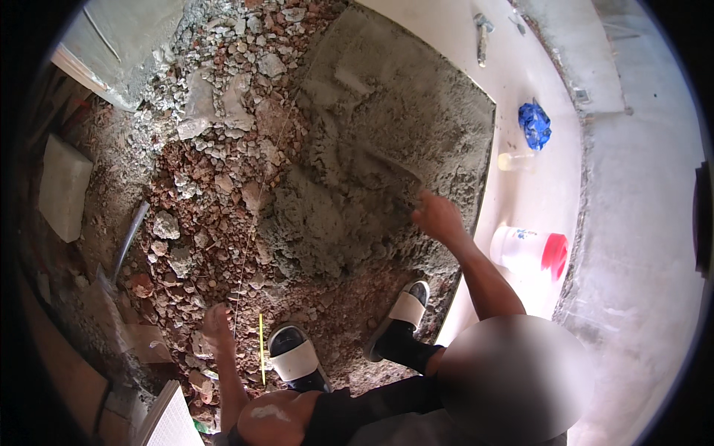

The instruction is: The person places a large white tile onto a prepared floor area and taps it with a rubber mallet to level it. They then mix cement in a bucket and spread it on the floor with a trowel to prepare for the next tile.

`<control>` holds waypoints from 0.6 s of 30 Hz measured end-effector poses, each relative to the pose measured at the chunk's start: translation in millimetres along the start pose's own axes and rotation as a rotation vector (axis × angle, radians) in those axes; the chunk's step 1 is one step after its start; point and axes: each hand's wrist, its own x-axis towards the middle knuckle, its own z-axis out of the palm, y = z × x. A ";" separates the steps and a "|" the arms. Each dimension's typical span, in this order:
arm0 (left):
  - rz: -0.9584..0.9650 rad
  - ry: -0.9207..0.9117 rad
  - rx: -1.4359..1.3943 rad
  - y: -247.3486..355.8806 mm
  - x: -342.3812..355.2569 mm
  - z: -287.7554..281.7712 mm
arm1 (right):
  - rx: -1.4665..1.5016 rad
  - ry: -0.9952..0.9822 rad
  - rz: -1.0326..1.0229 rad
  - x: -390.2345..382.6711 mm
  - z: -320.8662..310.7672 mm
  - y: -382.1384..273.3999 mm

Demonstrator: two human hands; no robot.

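My right hand [439,217] is closed at the right side of the wet grey mortar bed [416,89]. It grips what appears to be a trowel [394,167], its mortar-coated blade blending into the surface. Just left of this hand, the mortar [309,223] is heaped and rough; farther away it lies flatter, with ridges. My left hand [218,325] hangs past my left knee over the broken rubble [208,178], fingers loosely bent, with nothing visible in it. A thin string runs close beside it.
Pale slabs along the right carry a hammer-like tool [482,41], a crumpled blue bag [535,125], a small clear bottle [515,161] and a white jar with red lid [528,249]. A metal pipe [132,238], a pale block [65,187] and a yellow strip [262,349] lie leftward.
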 end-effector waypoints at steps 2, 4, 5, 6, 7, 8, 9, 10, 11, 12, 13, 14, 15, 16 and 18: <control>0.034 0.013 -0.006 7.3 1.1 -9.5 | 0.197 0.091 0.127 16.7 -4.2 29.8; 0.076 0.036 0.043 14.3 5.9 -24.1 | 0.461 0.192 0.333 54.6 -15.6 68.1; 0.104 0.061 0.089 17.5 9.8 -32.7 | 0.530 0.258 0.484 71.3 -11.8 80.0; 0.133 0.086 0.135 20.6 14.6 -40.7 | 0.166 0.145 0.201 82.6 -4.5 89.0; 0.219 0.144 0.217 23.5 20.6 -47.6 | -0.205 0.058 -0.044 88.8 4.8 94.0; 0.305 0.206 0.297 26.3 28.0 -52.5 | -0.620 -0.028 -0.244 92.2 11.2 94.6; 0.387 0.266 0.381 29.2 35.1 -55.6 | -0.584 0.037 -0.293 84.9 25.2 87.3; 0.425 0.303 0.375 31.8 42.8 -55.9 | -0.518 0.081 -0.279 73.2 35.6 75.3; 0.464 0.334 0.370 35.0 52.4 -53.9 | -0.464 0.046 -0.244 56.7 43.9 59.3; 0.503 0.357 0.362 38.1 61.2 -49.0 | -0.055 0.098 0.022 36.6 47.7 42.0; 0.564 0.364 0.448 42.2 72.4 -43.2 | 0.393 0.103 0.248 19.1 46.9 21.5; 0.633 0.390 0.527 46.6 83.3 -36.6 | 0.373 0.086 0.186 1.8 43.3 -0.5; 0.627 0.408 0.577 50.3 93.2 -28.2 | 0.354 0.099 0.084 -15.8 39.7 -22.5; 0.621 0.435 0.620 54.5 103.9 -21.0 | 0.333 0.026 0.070 -30.1 34.4 -42.3; 0.707 0.458 0.725 61.5 121.5 -8.8 | 0.291 -0.035 -0.038 -53.3 25.9 -70.2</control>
